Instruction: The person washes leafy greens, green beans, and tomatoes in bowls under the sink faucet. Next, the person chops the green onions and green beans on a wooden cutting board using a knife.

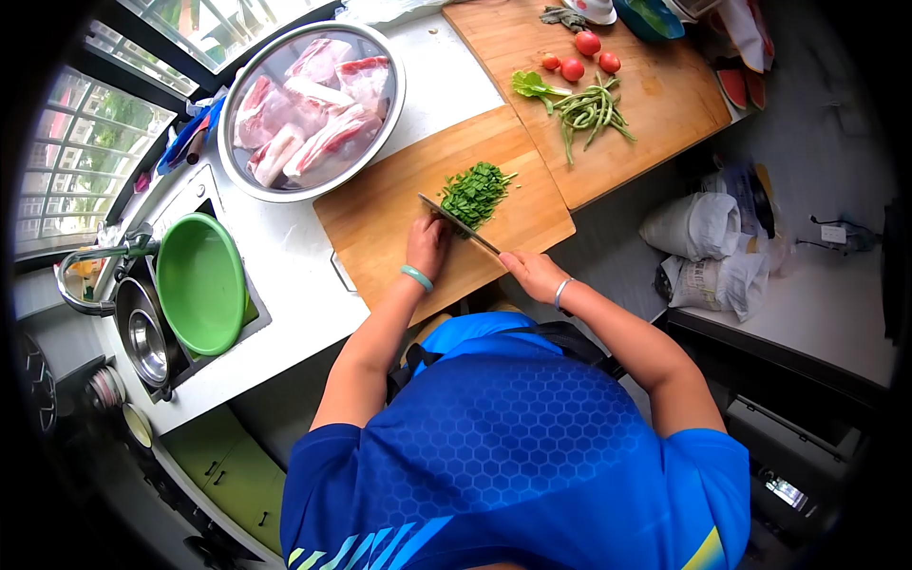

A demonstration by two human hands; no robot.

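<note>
My right hand is closed around the handle of a kitchen knife, whose blade slants up and left across the cutting board. Right behind the blade, my left hand has its fingers curled down near the board; whatever lies under them is hidden. A pile of chopped green leaves sits on the far side of the blade, with a few bits scattered to its right. A bracelet circles each wrist.
A large metal bowl of raw meat chunks stands beyond the board. On a second wooden board are tomatoes, green beans and a leafy green. To the left, a green basin sits by the faucet.
</note>
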